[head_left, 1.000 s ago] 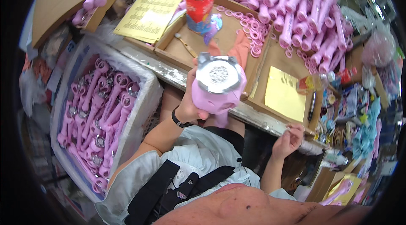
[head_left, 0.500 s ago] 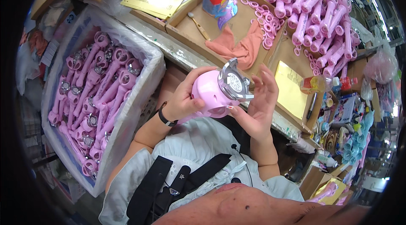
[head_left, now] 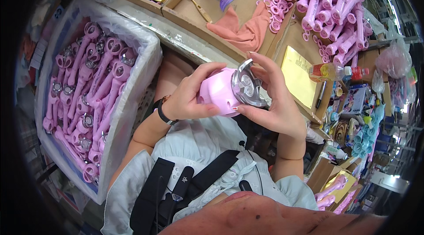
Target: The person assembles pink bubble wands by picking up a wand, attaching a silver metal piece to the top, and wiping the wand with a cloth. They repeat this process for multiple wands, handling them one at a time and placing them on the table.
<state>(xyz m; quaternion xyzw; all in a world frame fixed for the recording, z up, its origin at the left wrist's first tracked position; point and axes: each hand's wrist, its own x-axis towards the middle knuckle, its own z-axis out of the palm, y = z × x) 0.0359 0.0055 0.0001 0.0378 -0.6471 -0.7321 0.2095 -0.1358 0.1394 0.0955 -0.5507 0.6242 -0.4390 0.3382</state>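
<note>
In front of my chest, my left hand (head_left: pixel 184 95) is wrapped round a rounded pink plastic toy part (head_left: pixel 217 90) that looks like a wand head. A shiny silver crown-shaped piece (head_left: pixel 249 85) with a patterned round face sits at its right end, tilted. My right hand (head_left: pixel 282 104) grips that silver piece, with fingers over its top edge and the thumb at its lower edge by the pink body. Whether a handle hangs below the pink part is hidden.
On my left stands a lined bin (head_left: pixel 152 64) full of pink wands with silver ends. Ahead, a cardboard tray (head_left: pixel 185 10) holds an orange cloth (head_left: pixel 245 29), a toothbrush (head_left: pixel 199 7) and pink rings (head_left: pixel 276 11). Pink wand handles (head_left: pixel 331 5) are heaped at far right, near a drink bottle (head_left: pixel 329 72).
My right hand has closed from spread fingers onto the silver piece, which now sits more tilted. The view has shifted slightly, and the surroundings appear higher and further left.
</note>
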